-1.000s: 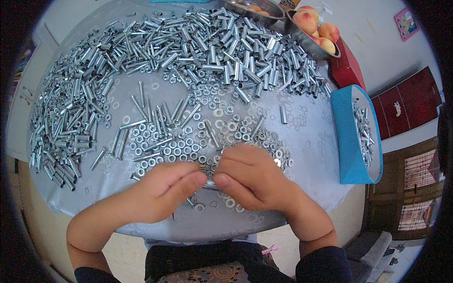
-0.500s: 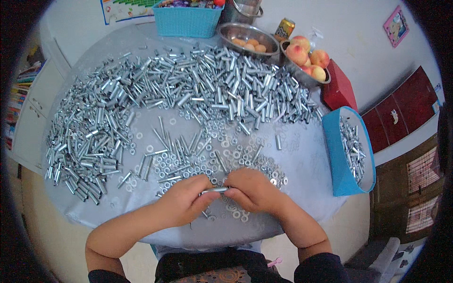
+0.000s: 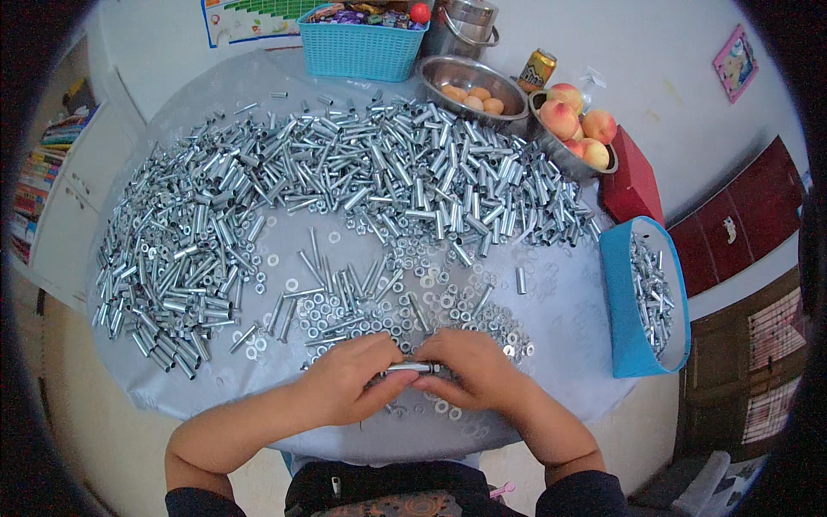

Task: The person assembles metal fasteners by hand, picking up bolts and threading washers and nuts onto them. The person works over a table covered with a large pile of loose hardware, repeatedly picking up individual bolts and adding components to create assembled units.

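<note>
My left hand (image 3: 349,379) and my right hand (image 3: 474,370) meet at the near edge of the round grey table (image 3: 560,345). Between their fingertips they hold one short metal sleeve with a bolt (image 3: 412,368), lying level. Just beyond the fingers lies a scatter of washers, nuts and thin bolts (image 3: 362,302). A broad heap of shiny metal sleeves (image 3: 362,181) curves across the far and left parts of the table.
A blue bin (image 3: 642,327) with several finished metal parts stands at the right edge. At the back stand a turquoise basket (image 3: 362,47), a steel bowl of eggs (image 3: 469,86), a bowl of peaches (image 3: 573,129), a drink can (image 3: 536,69) and a red box (image 3: 633,177).
The view has tilted so more of the table's far side shows. Both hands have stayed together at the near edge; the metal piece now shows between the fingertips.
</note>
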